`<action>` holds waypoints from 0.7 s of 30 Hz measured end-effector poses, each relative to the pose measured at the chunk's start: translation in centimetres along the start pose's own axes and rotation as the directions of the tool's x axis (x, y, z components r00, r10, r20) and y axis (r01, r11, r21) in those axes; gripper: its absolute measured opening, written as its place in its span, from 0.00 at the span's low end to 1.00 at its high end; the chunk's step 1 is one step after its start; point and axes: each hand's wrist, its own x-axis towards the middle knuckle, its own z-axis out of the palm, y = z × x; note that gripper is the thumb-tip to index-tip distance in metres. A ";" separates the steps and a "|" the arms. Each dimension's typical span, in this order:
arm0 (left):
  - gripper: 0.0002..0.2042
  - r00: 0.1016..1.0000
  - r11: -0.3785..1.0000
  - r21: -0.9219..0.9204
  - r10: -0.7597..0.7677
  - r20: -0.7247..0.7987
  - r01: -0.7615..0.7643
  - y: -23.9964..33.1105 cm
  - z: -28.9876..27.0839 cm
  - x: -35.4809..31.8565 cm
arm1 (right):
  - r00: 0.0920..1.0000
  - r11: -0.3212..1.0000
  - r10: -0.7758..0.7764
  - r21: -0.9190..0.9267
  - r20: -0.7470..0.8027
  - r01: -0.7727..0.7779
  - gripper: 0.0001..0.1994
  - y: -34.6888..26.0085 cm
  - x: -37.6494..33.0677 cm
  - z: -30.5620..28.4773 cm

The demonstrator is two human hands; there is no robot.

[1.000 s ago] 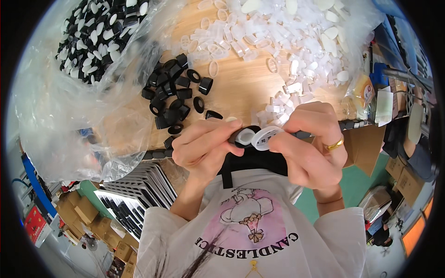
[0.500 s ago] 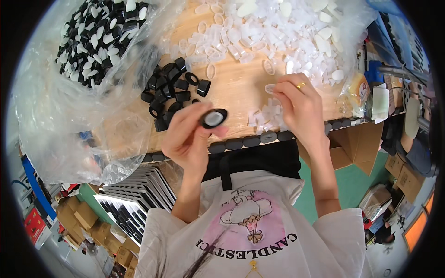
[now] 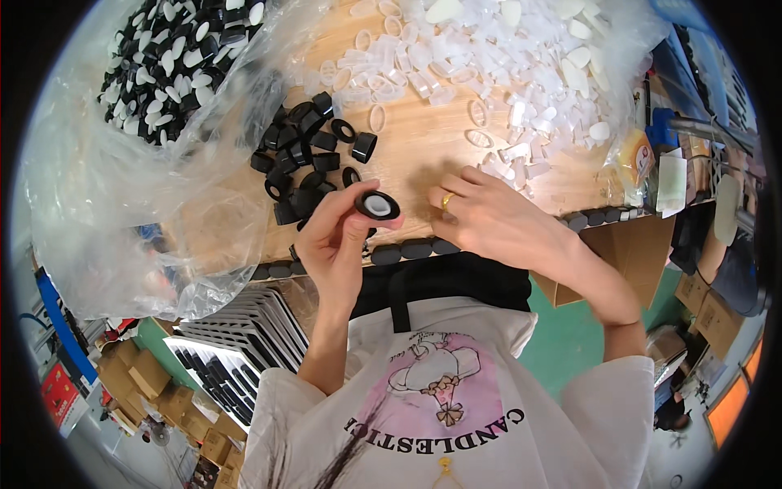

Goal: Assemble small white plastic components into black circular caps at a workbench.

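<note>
Step in hand, as judged: fitting clear inserts into black caps. The left hand (image 3: 338, 244) holds one black cap (image 3: 377, 204) pinched between its fingers above the near edge of the bench (image 3: 423, 151), white inside facing up, while the right hand (image 3: 497, 220) rests palm down by the heap of clear inserts (image 3: 489, 57), fingers loosely together. Next move likely calls for picking a single insert and aligning it. Right fingertips are hidden; whether they pinch anything I cannot tell.
</note>
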 end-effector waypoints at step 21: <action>0.13 0.932 0.887 0.289 0.352 0.081 -0.360 2.4 2.5 -0.7 | 0.499 0.819 0.370 0.529 -0.784 0.223 0.14 -5.7 -1.3 -1.0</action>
